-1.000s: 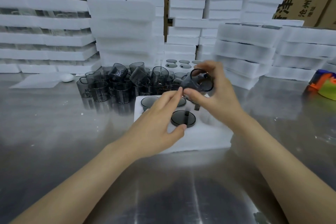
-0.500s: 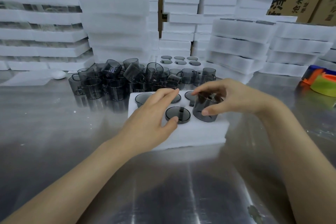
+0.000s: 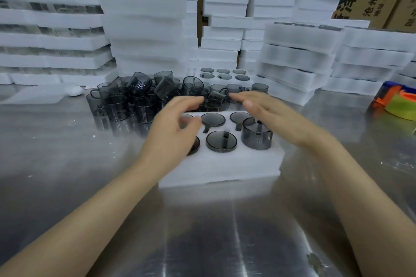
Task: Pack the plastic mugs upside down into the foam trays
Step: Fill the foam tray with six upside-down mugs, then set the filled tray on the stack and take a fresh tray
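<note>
- The last-placed mug (image 3: 256, 136) stands upside down in the front right pocket of the foam tray (image 3: 225, 164). Half a second ago the right hand (image 3: 270, 114) gripped it; now it is let go and sits higher than its neighbours, so it probably needs pressing down.
- The front middle mug (image 3: 221, 141) and the back middle mug (image 3: 212, 119) sit flush. All six pockets look filled, though the left hand (image 3: 175, 128) hides part of the left ones.
- The right hand is flat with straight fingers, empty, above the tray's back edge. The left hand is blurred, with loosely curved fingers and nothing seen in it.
- The pile of loose mugs (image 3: 139, 96) lies just behind the tray on the steel tabletop (image 3: 67, 164), with a filled tray (image 3: 225, 74) beyond.
- Stacks of foam trays (image 3: 144, 29) wall the back, and an orange and green object (image 3: 396, 105) lies far right. Nothing blocks the reach.
</note>
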